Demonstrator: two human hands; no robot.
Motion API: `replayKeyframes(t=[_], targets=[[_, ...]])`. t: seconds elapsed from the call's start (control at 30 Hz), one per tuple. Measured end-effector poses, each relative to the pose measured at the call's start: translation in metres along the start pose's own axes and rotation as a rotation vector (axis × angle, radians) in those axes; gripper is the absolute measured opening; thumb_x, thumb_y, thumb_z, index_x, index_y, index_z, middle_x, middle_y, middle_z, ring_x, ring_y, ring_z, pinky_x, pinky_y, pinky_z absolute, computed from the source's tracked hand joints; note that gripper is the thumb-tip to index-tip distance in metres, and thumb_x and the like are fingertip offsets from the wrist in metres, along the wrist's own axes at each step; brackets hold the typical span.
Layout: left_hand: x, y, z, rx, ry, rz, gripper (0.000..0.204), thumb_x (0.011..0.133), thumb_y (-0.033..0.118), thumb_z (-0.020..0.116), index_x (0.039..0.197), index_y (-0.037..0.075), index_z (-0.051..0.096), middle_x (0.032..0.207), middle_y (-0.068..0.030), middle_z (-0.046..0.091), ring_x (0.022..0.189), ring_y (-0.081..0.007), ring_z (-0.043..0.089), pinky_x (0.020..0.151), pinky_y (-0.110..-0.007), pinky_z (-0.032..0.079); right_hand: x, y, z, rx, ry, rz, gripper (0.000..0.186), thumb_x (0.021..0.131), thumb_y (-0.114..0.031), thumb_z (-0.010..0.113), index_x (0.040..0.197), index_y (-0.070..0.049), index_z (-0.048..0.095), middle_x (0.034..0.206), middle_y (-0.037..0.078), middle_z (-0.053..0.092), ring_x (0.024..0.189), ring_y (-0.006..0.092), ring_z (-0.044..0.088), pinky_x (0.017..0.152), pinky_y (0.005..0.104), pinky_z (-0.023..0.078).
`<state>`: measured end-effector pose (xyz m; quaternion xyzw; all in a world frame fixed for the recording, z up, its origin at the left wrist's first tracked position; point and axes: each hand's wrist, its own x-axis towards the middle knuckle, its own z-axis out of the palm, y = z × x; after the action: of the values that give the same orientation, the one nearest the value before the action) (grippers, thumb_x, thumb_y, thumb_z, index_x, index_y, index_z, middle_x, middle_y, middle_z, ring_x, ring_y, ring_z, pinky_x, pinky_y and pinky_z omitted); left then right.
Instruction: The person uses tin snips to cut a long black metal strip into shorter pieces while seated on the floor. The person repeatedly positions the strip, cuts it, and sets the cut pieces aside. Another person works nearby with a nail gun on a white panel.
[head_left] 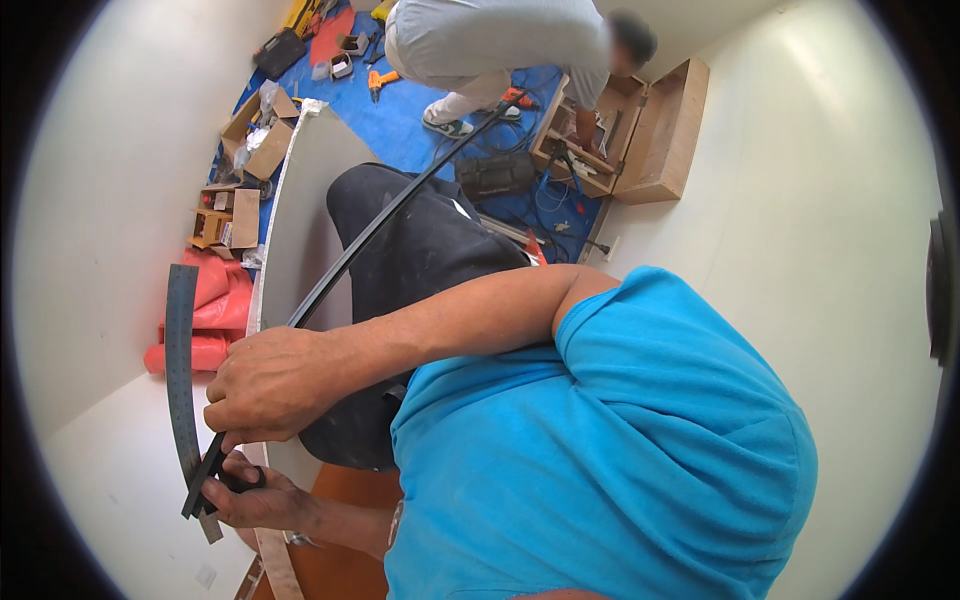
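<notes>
My right hand (275, 380) is closed around a long black strip (364, 243), which runs diagonally up to the top middle. My left hand (255, 500), below it, is closed on the lower end of the same strip; a small dark object among its fingers is unclear. A metal ruler (181, 355) lies alongside both hands at the left, its lower end behind the strip. Just right of the ruler stands a pale panel edge (296, 170), beside my dark-trousered leg (410, 290).
A co-worker (470, 40) bends over an open wooden box (655, 125). A blue floor sheet (400, 130) holds an orange drill (380, 80), black bag (495, 175), cables and cardboard boxes (220, 220). Red sheeting (200, 330) is at left; white walls (820, 250) enclose the space.
</notes>
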<state>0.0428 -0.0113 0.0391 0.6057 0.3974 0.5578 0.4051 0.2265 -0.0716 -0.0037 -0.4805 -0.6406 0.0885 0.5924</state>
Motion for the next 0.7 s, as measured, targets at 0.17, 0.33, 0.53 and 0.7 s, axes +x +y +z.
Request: replayKeyframes(t=[0.17, 0.33, 0.53, 0.7], targets=[[-0.0007, 0.0012, 0.0024, 0.041, 0.026, 0.019, 0.034, 0.114, 0.035, 0.067, 0.097, 0.006, 0.065, 0.066, 0.0015, 0.048, 0.061, -0.0074, 0.052, 0.058, -0.021, 0.033, 0.0007, 0.0007, 0.0045, -0.005, -0.014, 0.033, 0.039, 0.107, -0.041, 0.075, 0.090, -0.005, 0.074, 0.079, 0.015, 0.074, 0.079, 0.0408, 0.076, 0.069, 0.0545, 0.058], [-0.0001, 0.0021, 0.0021, 0.088, 0.020, 0.024, 0.033, 0.112, 0.035, 0.068, 0.100, 0.004, 0.068, 0.065, 0.0019, 0.048, 0.060, -0.0074, 0.051, 0.058, -0.022, 0.034, 0.0015, 0.0022, 0.0080, -0.004, -0.020, 0.033, 0.039, 0.107, -0.040, 0.075, 0.091, -0.004, 0.075, 0.080, 0.016, 0.075, 0.079, 0.0418, 0.076, 0.069, 0.0551, 0.058], [0.0038, -0.0014, 0.0055, 0.036, 0.041, 0.002, 0.033, 0.108, 0.035, 0.067, 0.102, 0.003, 0.069, 0.065, 0.0023, 0.046, 0.060, -0.0061, 0.047, 0.060, -0.022, 0.034, 0.0038, 0.0007, 0.0063, -0.006, -0.015, 0.036, 0.039, 0.107, -0.039, 0.075, 0.092, -0.004, 0.075, 0.080, 0.017, 0.074, 0.080, 0.0424, 0.076, 0.070, 0.0550, 0.058], [0.0030, 0.0005, 0.0087, -0.024, 0.065, -0.025, 0.033, 0.110, 0.034, 0.068, 0.100, 0.002, 0.070, 0.068, 0.0003, 0.052, 0.061, -0.0081, 0.049, 0.058, -0.023, 0.031, 0.0029, -0.0030, -0.0002, -0.017, -0.048, 0.078, 0.037, 0.106, -0.038, 0.075, 0.090, -0.004, 0.075, 0.086, 0.017, 0.076, 0.088, 0.0419, 0.078, 0.072, 0.0559, 0.059]])
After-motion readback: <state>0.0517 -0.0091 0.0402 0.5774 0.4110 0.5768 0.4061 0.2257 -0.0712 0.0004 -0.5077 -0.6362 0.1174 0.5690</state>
